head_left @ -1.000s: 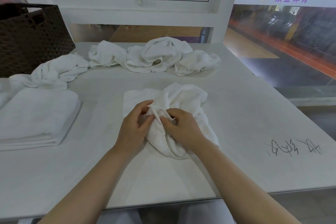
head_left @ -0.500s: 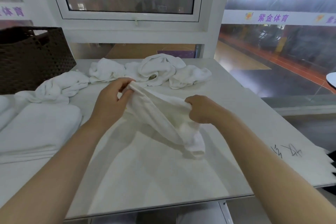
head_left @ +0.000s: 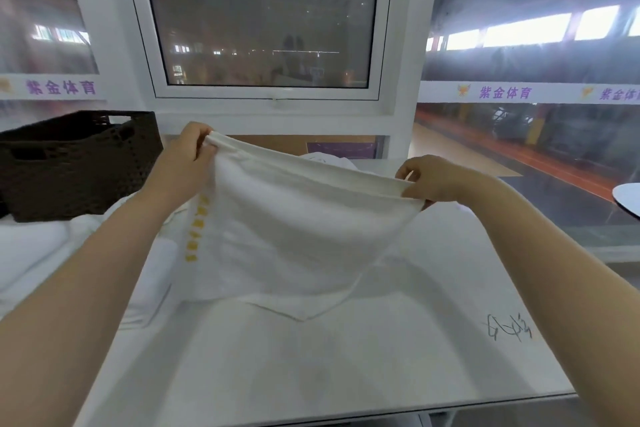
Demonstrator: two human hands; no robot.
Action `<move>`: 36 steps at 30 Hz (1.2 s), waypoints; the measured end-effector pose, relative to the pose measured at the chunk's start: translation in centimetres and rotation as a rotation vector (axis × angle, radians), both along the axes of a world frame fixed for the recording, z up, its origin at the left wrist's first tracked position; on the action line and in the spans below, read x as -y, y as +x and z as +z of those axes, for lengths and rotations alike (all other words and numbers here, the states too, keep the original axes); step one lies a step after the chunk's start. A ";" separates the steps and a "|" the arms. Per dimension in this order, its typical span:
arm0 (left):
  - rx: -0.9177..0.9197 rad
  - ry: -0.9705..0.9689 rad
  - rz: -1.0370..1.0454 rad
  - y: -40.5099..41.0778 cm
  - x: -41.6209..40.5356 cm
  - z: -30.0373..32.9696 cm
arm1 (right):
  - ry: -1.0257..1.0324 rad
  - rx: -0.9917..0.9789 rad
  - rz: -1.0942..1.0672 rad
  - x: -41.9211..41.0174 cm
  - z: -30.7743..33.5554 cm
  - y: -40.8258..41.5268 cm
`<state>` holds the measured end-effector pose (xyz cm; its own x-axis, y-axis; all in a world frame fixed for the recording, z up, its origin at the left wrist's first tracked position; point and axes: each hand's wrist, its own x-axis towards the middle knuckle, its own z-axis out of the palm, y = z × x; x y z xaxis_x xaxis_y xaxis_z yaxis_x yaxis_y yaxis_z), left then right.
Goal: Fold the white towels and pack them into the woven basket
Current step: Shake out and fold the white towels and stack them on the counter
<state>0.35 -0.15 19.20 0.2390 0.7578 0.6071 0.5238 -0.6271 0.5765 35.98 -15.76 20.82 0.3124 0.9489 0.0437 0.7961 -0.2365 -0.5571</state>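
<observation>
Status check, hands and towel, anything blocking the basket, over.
Left hand and right hand each pinch a top corner. White towel spread, hanging over table. Woven basket far left, unobstructed.

Both bare forearms reach forward and up, spread apart. The left hand [head_left: 183, 163] is raised higher, fingers curled over with the thumb pinching underneath. The right hand [head_left: 434, 180] sits lower and out to the side, its grip a closed pinch, knuckles upward.
</observation>
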 end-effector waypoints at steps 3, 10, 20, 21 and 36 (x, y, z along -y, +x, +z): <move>0.008 -0.019 0.046 -0.9 -0.2 1.5 | 0.217 -0.095 0.081 1.1 2.0 -0.3; 0.253 -0.042 0.067 -2.0 1.0 4.8 | 0.303 -0.587 0.468 3.8 5.6 -2.8; 0.326 -0.140 -0.009 -1.1 3.3 3.9 | 0.158 0.597 0.341 4.7 5.8 -3.3; 0.354 -0.167 -0.011 -1.2 3.3 3.9 | 0.159 0.592 0.345 4.7 5.7 -2.9; 0.481 -0.258 -0.184 -1.9 2.1 3.2 | 0.486 -0.343 0.391 4.1 7.5 -2.3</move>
